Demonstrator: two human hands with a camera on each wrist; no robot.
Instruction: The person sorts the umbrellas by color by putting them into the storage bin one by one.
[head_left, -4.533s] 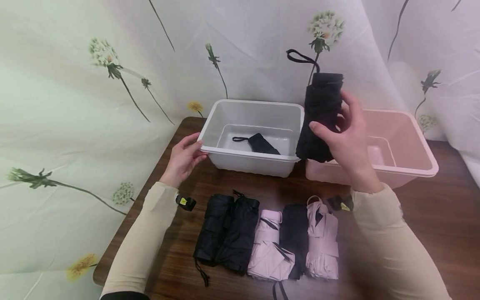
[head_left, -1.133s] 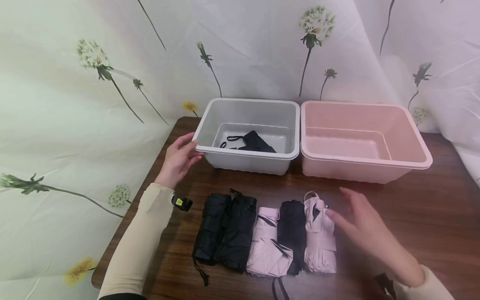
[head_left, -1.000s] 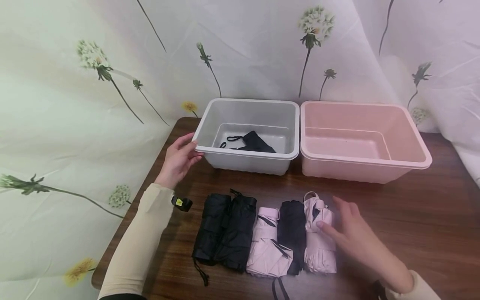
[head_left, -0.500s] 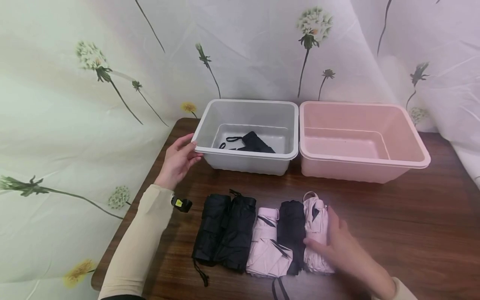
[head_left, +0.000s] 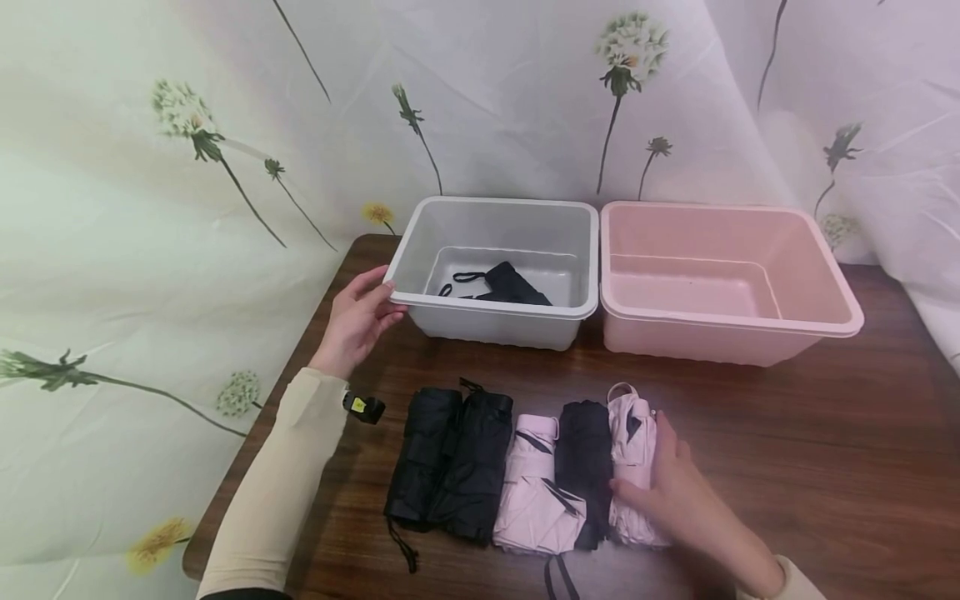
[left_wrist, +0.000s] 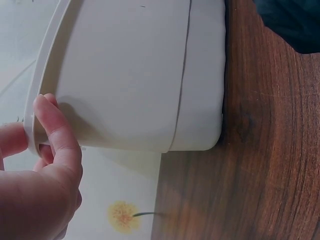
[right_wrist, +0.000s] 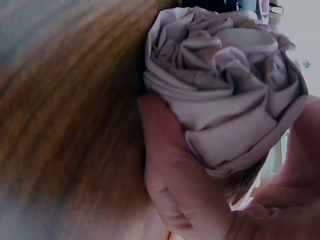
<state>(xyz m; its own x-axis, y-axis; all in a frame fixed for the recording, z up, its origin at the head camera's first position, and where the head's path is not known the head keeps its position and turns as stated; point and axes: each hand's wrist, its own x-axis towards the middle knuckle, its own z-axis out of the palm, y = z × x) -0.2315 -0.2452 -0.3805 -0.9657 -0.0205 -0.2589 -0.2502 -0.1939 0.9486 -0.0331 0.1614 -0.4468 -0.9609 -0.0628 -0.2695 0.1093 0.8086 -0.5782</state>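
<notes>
My left hand [head_left: 358,321] pinches the left front corner rim of a grey plastic bin [head_left: 495,327]; in the left wrist view the thumb and fingers [left_wrist: 62,135] lie on either side of that rim. At the right end of a row on the table, my right hand [head_left: 678,504] grips a folded pale pink umbrella [head_left: 632,442]. The right wrist view shows the gathered fabric end of this pink umbrella [right_wrist: 225,115] between thumb and fingers. Black folded umbrellas [head_left: 510,282] lie in the grey bin, partly hidden by its front wall.
A pink plastic bin [head_left: 697,337] stands right of the grey one. Left of the gripped umbrella lie a black umbrella [head_left: 582,467], another pink umbrella [head_left: 536,508] and two more black umbrellas, one at the far left [head_left: 423,458]. A flowered cloth [head_left: 495,108] hangs behind the wooden table [head_left: 825,433].
The black umbrella held up in my right hand earlier now lies in the grey bin. My right hand has come down and left onto the right-end pink umbrella. The left hand keeps its place.
</notes>
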